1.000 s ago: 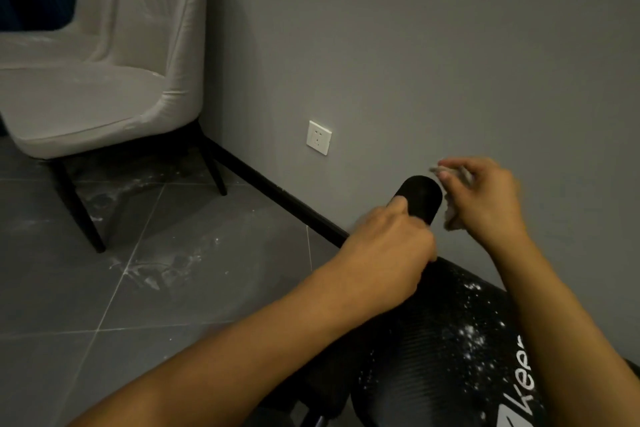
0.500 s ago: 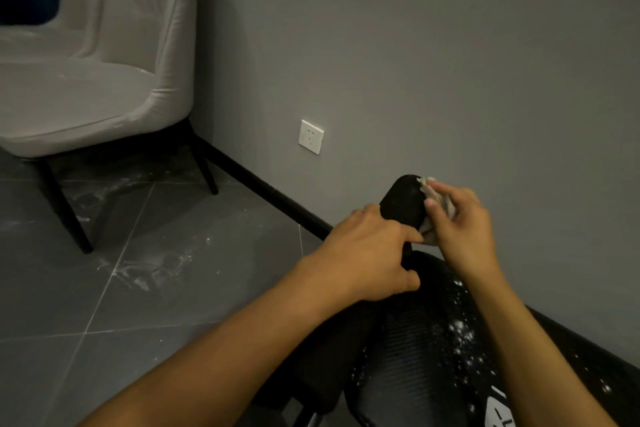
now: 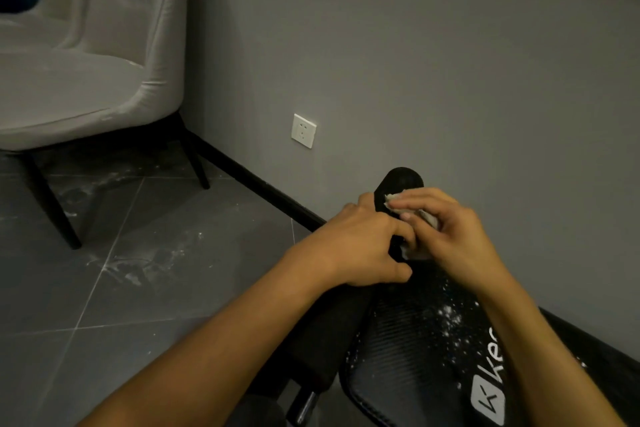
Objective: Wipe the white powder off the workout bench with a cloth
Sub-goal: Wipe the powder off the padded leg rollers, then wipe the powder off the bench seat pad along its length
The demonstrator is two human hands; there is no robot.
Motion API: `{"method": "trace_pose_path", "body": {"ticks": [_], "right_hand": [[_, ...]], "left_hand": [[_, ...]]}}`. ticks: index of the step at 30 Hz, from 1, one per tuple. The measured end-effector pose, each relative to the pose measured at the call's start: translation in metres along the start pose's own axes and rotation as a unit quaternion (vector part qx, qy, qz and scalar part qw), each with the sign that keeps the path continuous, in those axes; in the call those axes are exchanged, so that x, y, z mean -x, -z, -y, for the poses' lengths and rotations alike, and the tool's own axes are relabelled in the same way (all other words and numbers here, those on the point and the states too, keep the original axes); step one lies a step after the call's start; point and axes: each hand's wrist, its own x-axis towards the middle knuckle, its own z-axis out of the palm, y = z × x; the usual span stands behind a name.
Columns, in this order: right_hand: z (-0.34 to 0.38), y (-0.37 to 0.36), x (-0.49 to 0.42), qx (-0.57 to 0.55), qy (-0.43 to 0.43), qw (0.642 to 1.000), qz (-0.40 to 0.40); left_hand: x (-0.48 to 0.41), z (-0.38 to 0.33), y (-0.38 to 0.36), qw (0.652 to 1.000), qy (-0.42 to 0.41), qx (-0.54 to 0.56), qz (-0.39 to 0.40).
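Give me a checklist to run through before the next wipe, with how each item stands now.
1. Grip: ok, the right hand grips the cloth.
2. Contact: ok, the cloth presses the foam roller.
3. Steadying: cannot tell; the left hand touches the roller's base, grip hidden.
4. State of the bench pad: not ok, white powder speckles it near the logo.
5. Roller's own surface: cannot tell, too dark.

A home room: upholstered chair (image 3: 86,80), wall socket (image 3: 303,131), grey tiled floor (image 3: 138,270), workout bench (image 3: 415,357).
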Motion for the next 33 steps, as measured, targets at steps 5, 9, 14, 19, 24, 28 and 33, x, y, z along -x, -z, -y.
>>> {"method": "trace_pose_path", "body": {"ticks": [5, 9, 14, 19, 24, 28, 33], "right_hand": [[0.001, 0.007, -0.011, 0.074, 0.005, 0.997, -0.008], [-0.002, -0.009, 0.009, 0.059, -0.024, 0.997, -0.046], [0.012, 0.009, 0.042, 0.125, -0.093, 0.987, 0.023], [0.023, -0.021, 0.096, 0.136, -0.14, 0.981, 0.007], [0.011, -0.068, 0.118, 0.143, -0.118, 0.982, 0.039], [0.01, -0.078, 0.125, 0.217, -0.091, 0.971, 0.039], [0.026, -0.071, 0.13, 0.145, -0.04, 0.977, 0.153]], "left_hand": [[0.0, 0.001, -0.002, 0.999, 0.001, 0.032, -0.009], [-0.002, 0.005, -0.004, 0.995, 0.011, 0.091, -0.029], [0.007, 0.003, 0.001, 0.99, 0.004, 0.133, -0.044], [0.059, 0.001, 0.0, 0.996, -0.025, 0.079, -0.022], [0.117, -0.007, 0.011, 0.996, -0.013, 0.06, 0.065], [0.138, -0.003, 0.005, 0.99, 0.001, 0.06, 0.127], [0.111, 0.006, -0.012, 0.994, -0.023, 0.104, 0.025]]}}
